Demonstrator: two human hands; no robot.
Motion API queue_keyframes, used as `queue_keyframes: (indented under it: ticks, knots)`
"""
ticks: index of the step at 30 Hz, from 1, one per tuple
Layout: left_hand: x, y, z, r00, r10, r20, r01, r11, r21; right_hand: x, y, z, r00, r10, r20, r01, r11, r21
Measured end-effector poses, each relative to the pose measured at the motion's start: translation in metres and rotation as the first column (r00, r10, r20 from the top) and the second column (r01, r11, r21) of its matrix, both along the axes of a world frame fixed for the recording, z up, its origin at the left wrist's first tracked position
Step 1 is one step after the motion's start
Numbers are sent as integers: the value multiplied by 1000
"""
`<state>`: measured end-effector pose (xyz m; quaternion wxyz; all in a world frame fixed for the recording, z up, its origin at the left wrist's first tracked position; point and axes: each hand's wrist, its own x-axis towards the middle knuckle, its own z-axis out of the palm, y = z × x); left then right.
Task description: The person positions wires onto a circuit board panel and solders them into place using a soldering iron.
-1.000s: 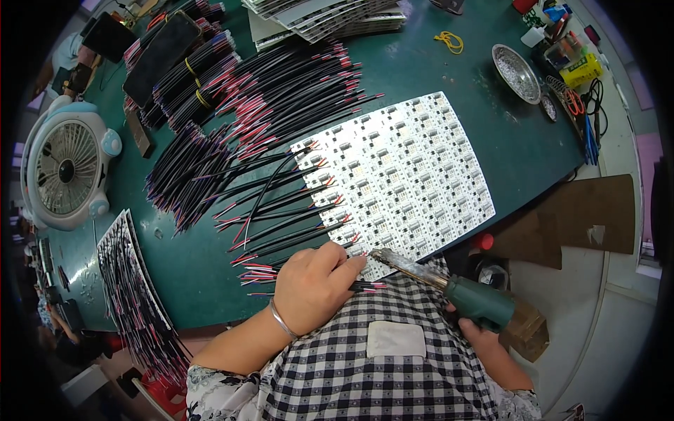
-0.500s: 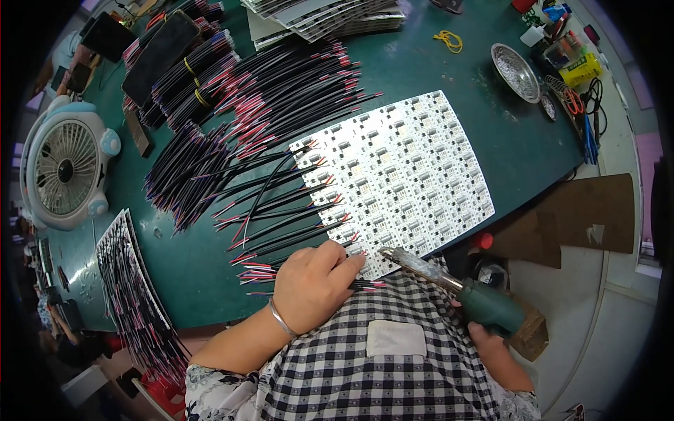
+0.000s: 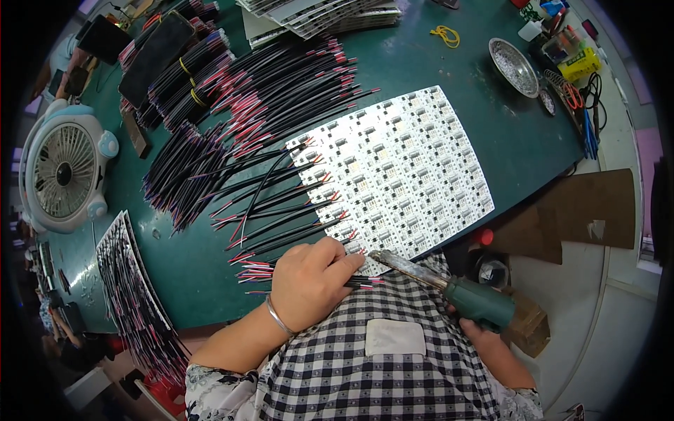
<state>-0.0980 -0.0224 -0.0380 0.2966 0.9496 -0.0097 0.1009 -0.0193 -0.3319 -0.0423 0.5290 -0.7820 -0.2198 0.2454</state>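
My right hand [image 3: 479, 334] grips the green handle of a soldering iron [image 3: 414, 269], mostly behind that handle. The iron's tip reaches the lower left corner of a white circuit board panel [image 3: 407, 175], close to my left fingertips. My left hand [image 3: 312, 279] is closed, thumb and forefinger pinched at the panel's edge on a wire that the fingers largely hide. Black wires [image 3: 270, 203] with red and white ends stick out along the panel's left edge. A few loose wires [image 3: 365, 281] lie under my left hand, their ends showing past it.
Piles of cut wires [image 3: 295, 91] lie beyond the panel, near stacked boards [image 3: 323, 17]. A fan [image 3: 64, 172] and a wired panel [image 3: 137, 295] are at left. At right are a metal dish [image 3: 514, 68], a yellow box [image 3: 579, 64] and cables. A cardboard box [image 3: 530, 326] stands below the table edge.
The soldering iron and my right hand have shifted slightly left, bringing the tip nearer my left fingertips. My left hand stays nearly in place.
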Motion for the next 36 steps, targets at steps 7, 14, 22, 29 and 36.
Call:
queue_keyframes:
  ticks: [7, 14, 22, 29, 36]
  knots:
    - [-2, 2, 1, 1000, -13, -10, 13, 1000, -2, 1, -8, -6, 987, 90, 134, -84, 995, -51]
    - [-3, 3, 0, 998, -55, 0, 55, 998, 6, -4, -8, 8, 951, -145, -273, 177, 979, 98]
    - [-10, 10, 0, 948, -203, 247, 213, 977, -14, -3, -3, 19, 945, -135, -297, 172, 980, 102]
    - [-13, -8, 0, 991, -116, 59, 109, 987, 117, -7, -17, 14, 943, -101, -318, 136, 986, 92]
    - [-14, -15, -4, 997, -43, 67, 35, 994, 104, -19, -27, 0, 945, -189, -268, 214, 975, 65]
